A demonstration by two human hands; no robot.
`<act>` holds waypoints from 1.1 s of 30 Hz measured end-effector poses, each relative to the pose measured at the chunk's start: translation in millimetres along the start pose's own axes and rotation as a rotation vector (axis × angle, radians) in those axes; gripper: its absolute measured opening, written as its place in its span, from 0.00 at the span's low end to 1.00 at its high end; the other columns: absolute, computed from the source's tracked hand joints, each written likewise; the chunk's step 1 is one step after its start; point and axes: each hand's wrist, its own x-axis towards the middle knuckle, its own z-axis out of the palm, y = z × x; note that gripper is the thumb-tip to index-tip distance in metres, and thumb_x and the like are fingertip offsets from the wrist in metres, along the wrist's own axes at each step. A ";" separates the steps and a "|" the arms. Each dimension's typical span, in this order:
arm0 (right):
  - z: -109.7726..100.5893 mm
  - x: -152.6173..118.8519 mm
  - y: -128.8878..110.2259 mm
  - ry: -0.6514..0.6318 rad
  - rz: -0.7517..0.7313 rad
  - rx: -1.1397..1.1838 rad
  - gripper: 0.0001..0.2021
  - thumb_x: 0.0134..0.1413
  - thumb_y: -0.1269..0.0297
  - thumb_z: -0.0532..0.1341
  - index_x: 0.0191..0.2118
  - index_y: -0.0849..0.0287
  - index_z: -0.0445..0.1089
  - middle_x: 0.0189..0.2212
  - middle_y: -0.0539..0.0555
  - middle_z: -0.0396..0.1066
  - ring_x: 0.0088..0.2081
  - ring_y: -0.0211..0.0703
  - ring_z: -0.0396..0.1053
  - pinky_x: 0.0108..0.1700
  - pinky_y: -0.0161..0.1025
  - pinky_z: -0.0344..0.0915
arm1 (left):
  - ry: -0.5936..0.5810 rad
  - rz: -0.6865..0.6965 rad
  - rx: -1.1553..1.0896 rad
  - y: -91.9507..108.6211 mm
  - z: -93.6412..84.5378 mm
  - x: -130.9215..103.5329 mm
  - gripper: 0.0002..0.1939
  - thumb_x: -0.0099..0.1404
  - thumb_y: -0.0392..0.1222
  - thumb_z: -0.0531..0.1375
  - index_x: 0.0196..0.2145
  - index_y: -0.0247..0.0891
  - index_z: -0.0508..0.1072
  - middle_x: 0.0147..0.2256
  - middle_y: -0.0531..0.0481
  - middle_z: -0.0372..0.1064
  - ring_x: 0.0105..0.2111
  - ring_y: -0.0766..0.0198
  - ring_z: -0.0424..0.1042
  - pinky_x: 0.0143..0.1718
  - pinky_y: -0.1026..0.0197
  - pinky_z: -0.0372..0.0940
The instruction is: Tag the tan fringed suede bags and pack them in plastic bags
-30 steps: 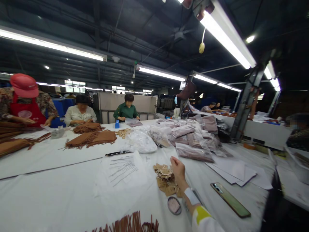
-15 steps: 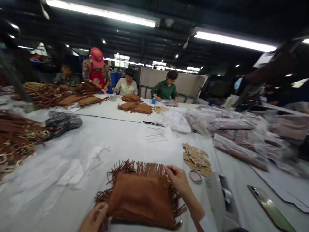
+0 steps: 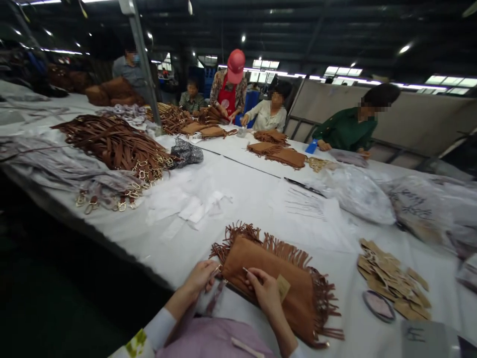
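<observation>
A brown suede bag (image 3: pixel 268 271) with fringe along its edges lies on the white table in front of me. At its left corner my left hand (image 3: pixel 201 278) is closed, pinching a small gold metal ring (image 3: pixel 217 270) at the end of the bag's edge. My right hand (image 3: pixel 264 291) is over the bag, thumb and forefinger pressed together on a thin pale string end (image 3: pixel 245 269). A tan tag (image 3: pixel 283 287) shows beside that hand, against the suede; the string between them is mostly hidden by my fingers.
A pile of tan tags (image 3: pixel 391 278) lies to the right, beside a tape roll (image 3: pixel 379 306). Brown straps with gold clasps (image 3: pixel 115 149) are heaped at left. Plastic-wrapped goods (image 3: pixel 428 204) lie at right. Several people work across the table, with more fringed bags (image 3: pixel 278 154).
The view has swung left. My right hand has moved from the bag's far right corner toward its left side, and a tan tag now shows by it. My left hand now pinches the ring.
</observation>
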 end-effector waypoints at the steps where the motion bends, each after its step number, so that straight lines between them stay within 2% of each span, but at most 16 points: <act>1: -1.4 0.0 0.5 -0.011 0.014 0.009 0.27 0.43 0.39 0.61 0.36 0.62 0.76 0.24 0.56 0.75 0.26 0.48 0.71 0.29 0.41 0.67 | -0.002 -0.008 -0.011 -0.8 -0.7 0.8 0.26 0.52 0.65 0.58 0.30 0.35 0.69 0.25 0.53 0.68 0.15 0.75 0.56 0.14 0.69 0.43; 3: -2.4 -0.4 -3.4 -0.019 0.014 -0.012 0.27 0.43 0.39 0.61 0.34 0.62 0.76 0.22 0.55 0.73 0.25 0.46 0.70 0.27 0.40 0.66 | -0.003 -0.022 -0.029 -1.7 -1.8 2.8 0.25 0.53 0.63 0.58 0.30 0.35 0.68 0.25 0.53 0.68 0.15 0.75 0.55 0.14 0.69 0.42; 6: 4.1 -2.1 -18.8 -0.039 -0.058 -0.105 0.24 0.47 0.42 0.61 0.32 0.61 0.76 0.25 0.56 0.75 0.29 0.47 0.71 0.32 0.40 0.66 | -0.011 -0.038 -0.048 -2.2 -3.2 5.5 0.22 0.53 0.61 0.58 0.30 0.36 0.67 0.23 0.54 0.67 0.14 0.75 0.54 0.14 0.69 0.42; 9: 18.5 -4.4 -39.4 -0.077 -0.170 -0.233 0.19 0.51 0.48 0.59 0.30 0.60 0.76 0.29 0.56 0.77 0.33 0.48 0.72 0.37 0.40 0.66 | -0.028 -0.048 -0.054 -1.5 -4.6 6.6 0.21 0.53 0.60 0.59 0.30 0.36 0.67 0.21 0.55 0.66 0.13 0.75 0.53 0.13 0.69 0.42; 14: 41.9 -3.2 -62.6 -0.095 -0.263 -0.456 0.13 0.53 0.59 0.57 0.28 0.58 0.76 0.28 0.55 0.76 0.31 0.44 0.72 0.36 0.37 0.64 | -0.050 -0.069 -0.052 3.0 -6.2 7.0 0.22 0.50 0.59 0.61 0.32 0.36 0.68 0.21 0.56 0.66 0.13 0.75 0.54 0.13 0.69 0.42; 21: 55.9 8.2 -63.5 -0.127 -0.273 -0.593 0.10 0.50 0.68 0.56 0.26 0.58 0.75 0.26 0.55 0.74 0.30 0.43 0.70 0.34 0.36 0.60 | -0.125 -0.055 -0.037 9.0 -9.0 4.8 0.20 0.48 0.56 0.62 0.30 0.36 0.69 0.21 0.57 0.64 0.13 0.76 0.54 0.13 0.69 0.42; 28: 64.7 17.5 -65.0 -0.221 -0.289 -0.704 0.11 0.50 0.69 0.56 0.27 0.59 0.77 0.27 0.56 0.73 0.31 0.42 0.68 0.34 0.35 0.57 | -0.186 -0.028 -0.001 15.6 -12.5 -0.6 0.19 0.48 0.57 0.62 0.24 0.36 0.67 0.18 0.57 0.62 0.13 0.76 0.52 0.13 0.68 0.43; 33: 62.0 17.9 -66.6 -0.302 -0.313 -0.710 0.13 0.53 0.68 0.55 0.27 0.57 0.77 0.25 0.54 0.72 0.29 0.41 0.67 0.33 0.34 0.56 | -0.144 -0.039 0.043 16.4 -8.5 -0.5 0.17 0.50 0.55 0.60 0.21 0.37 0.66 0.15 0.56 0.61 0.12 0.74 0.52 0.14 0.67 0.45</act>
